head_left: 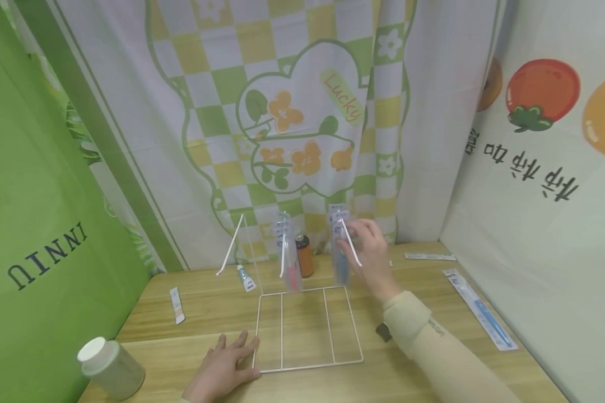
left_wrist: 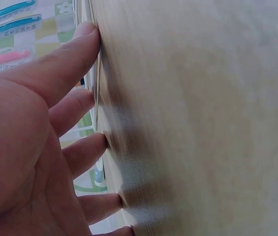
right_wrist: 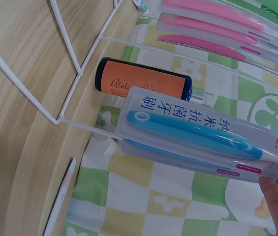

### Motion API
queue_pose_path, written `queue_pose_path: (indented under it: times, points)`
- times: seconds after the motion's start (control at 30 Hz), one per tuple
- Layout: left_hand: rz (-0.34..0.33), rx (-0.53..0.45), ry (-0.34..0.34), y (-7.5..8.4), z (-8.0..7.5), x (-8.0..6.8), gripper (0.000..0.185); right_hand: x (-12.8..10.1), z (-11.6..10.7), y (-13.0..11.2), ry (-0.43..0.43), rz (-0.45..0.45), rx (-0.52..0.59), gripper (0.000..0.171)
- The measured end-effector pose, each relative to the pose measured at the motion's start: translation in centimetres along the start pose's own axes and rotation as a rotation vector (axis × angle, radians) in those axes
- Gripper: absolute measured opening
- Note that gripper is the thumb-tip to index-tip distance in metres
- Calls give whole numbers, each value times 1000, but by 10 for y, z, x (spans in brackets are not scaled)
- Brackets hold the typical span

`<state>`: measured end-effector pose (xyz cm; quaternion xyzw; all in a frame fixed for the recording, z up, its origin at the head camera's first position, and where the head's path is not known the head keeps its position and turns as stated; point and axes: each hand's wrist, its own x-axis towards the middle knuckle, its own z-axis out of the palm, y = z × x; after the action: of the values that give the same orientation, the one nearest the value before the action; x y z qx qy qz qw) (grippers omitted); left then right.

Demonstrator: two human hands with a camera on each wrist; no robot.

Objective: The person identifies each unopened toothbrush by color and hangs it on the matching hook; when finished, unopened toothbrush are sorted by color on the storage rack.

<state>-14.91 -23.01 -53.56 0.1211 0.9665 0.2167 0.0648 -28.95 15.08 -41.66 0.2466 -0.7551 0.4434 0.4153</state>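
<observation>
A white wire rack [head_left: 307, 368] with hook arms stands on the wooden table. At the right hook, my right hand [head_left: 369, 252] pinches the upper end of a packaged blue toothbrush [right_wrist: 193, 135]. Another blue toothbrush pack hangs behind it, partly covered. Packaged pink toothbrushes [right_wrist: 207, 27] hang from the middle hook, while the left hook [head_left: 230, 246] is bare. My left hand [head_left: 223, 364] rests on the table with spread fingers, its fingertips at the near left corner of the rack base. In the right wrist view only parts of the right fingers [right_wrist: 276, 196] show.
An orange-labelled bottle [head_left: 305, 258] stands behind the rack. A small toothpaste tube [head_left: 246, 279] and a slim packet [head_left: 177, 305] lie to the left. A white-capped jar [head_left: 113, 370] stands near left. Another toothbrush pack [head_left: 481, 310] and a flat packet [head_left: 430, 256] lie right.
</observation>
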Motion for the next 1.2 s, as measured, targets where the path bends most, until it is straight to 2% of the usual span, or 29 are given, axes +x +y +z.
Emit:
queue_pose_path:
  times: [0.33,0.6,0.93,1.07,1.2]
  points:
    - [6,12,-9,0,0,-1,79,-1,2,1,8,-20,-48,43]
    - [15,18,-4,1,0,-1,79,-2,3,4,28,-54,-15,51]
    - [24,19,-10,0,-1,-1,80,-5,-3,2,5,3,2,59]
    - [26,22,-9,0,-1,0,80,-9,-12,5,-8,53,18,63]
    - [27,25,-8,0,0,-1,81,-13,-26,17,14,43,-9,65]
